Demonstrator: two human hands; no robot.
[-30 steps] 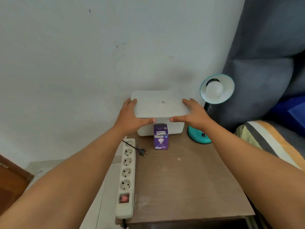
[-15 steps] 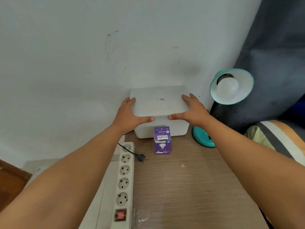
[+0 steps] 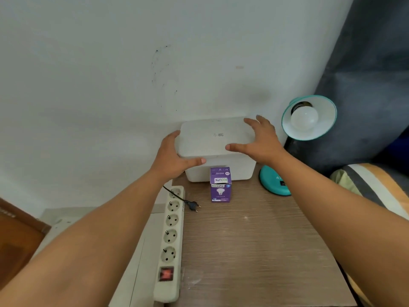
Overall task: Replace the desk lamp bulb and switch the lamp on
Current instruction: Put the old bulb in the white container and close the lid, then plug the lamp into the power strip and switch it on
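A teal desk lamp stands at the table's back right, its shade [image 3: 327,111] tilted toward me with a white bulb [image 3: 304,118] screwed in and its round base [image 3: 271,181] partly behind my right forearm. A purple bulb carton [image 3: 220,185] stands upright in front of a white lidded box [image 3: 217,138] against the wall. My left hand [image 3: 172,158] grips the lid's front left corner, thumb along the front edge. Just over the lid's right side, my right hand [image 3: 259,140] is spread and holds nothing.
A white power strip [image 3: 171,235] with a lit red switch lies along the wooden table's [image 3: 254,251] left edge. A loose black plug [image 3: 193,204] lies beside it. Striped bedding [image 3: 371,185] and a grey cushion [image 3: 365,85] border the right side.
My right hand has come off the lid's right corner and opened its fingers. My left hand stays on the left corner. The box, carton and lamp have not moved on the table.
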